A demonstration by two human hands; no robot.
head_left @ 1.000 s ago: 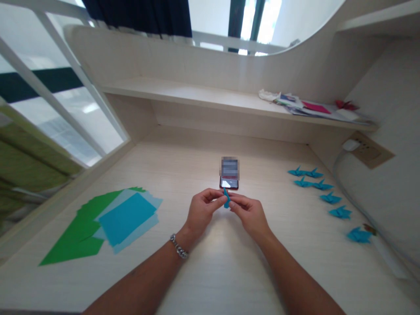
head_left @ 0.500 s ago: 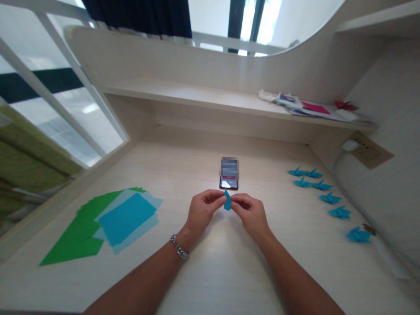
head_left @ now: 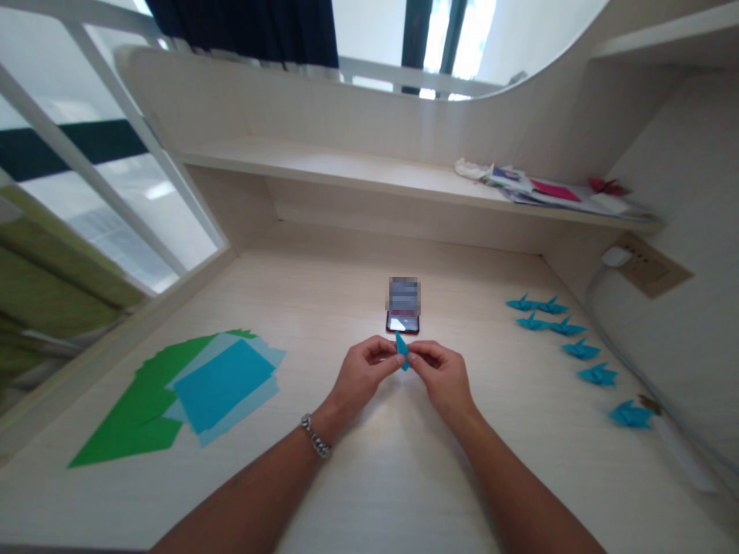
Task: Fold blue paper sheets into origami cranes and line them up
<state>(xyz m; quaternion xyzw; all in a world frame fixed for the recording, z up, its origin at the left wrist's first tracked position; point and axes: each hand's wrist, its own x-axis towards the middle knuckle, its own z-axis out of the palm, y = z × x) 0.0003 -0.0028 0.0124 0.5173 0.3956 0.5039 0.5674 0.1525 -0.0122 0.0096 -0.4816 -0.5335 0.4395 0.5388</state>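
Note:
A small folded piece of blue paper (head_left: 402, 349) is pinched between my two hands just above the middle of the desk. My left hand (head_left: 362, 372), with a metal bracelet at the wrist, grips its left side with thumb and fingers closed. My right hand (head_left: 443, 375) grips the right side in the same way. A phone (head_left: 403, 306) lies on the desk just beyond my fingertips. The paper's folds are mostly hidden by my fingers.
A stack of green and blue paper sheets (head_left: 190, 388) lies at the left. Several folded blue paper cranes (head_left: 569, 338) line the right side. A shelf (head_left: 358, 171) above holds papers (head_left: 548, 191). A wall socket with a cable (head_left: 620, 256) is at the right.
Both hands have shifted slightly right and closer together. The blue piece, first a narrow strip, now shows as a short pointed shape tucked between my fingertips.

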